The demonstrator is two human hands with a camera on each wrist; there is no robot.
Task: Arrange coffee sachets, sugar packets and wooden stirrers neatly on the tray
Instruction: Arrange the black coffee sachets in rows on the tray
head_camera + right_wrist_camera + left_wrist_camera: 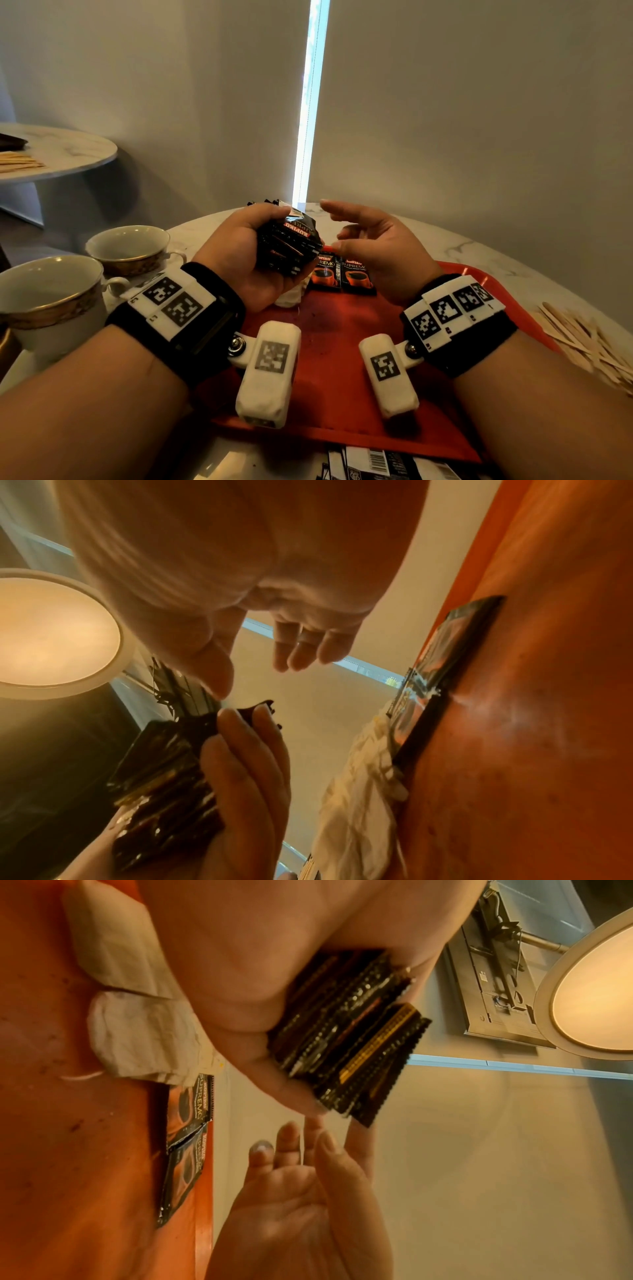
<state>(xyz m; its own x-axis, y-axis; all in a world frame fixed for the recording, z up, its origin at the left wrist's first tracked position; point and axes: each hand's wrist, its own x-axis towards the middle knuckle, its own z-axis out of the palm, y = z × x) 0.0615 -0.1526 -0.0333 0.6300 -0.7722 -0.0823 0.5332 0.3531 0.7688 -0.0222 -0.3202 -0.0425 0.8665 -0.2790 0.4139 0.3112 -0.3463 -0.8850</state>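
My left hand (260, 246) grips a thick stack of black coffee sachets (291, 240) above the far end of the red tray (342, 342). The same stack of sachets (352, 1042) fans out of my fist in the left wrist view. My right hand (363, 240) hovers just right of the stack, fingers relaxed and holding nothing. Two coffee sachets (340, 275) lie face up side by side on the tray's far part. White sugar packets (137, 1031) lie on the tray beneath my left hand. Wooden stirrers (582, 339) lie in a loose pile on the table right of the tray.
Two gold-banded cups (130, 246) (48, 301) stand on the marble table (479, 246) to the left. More sachets (383, 462) lie off the tray's near edge. A second round table (68, 150) with stirrers stands at the back left. Wall and blinds are close behind.
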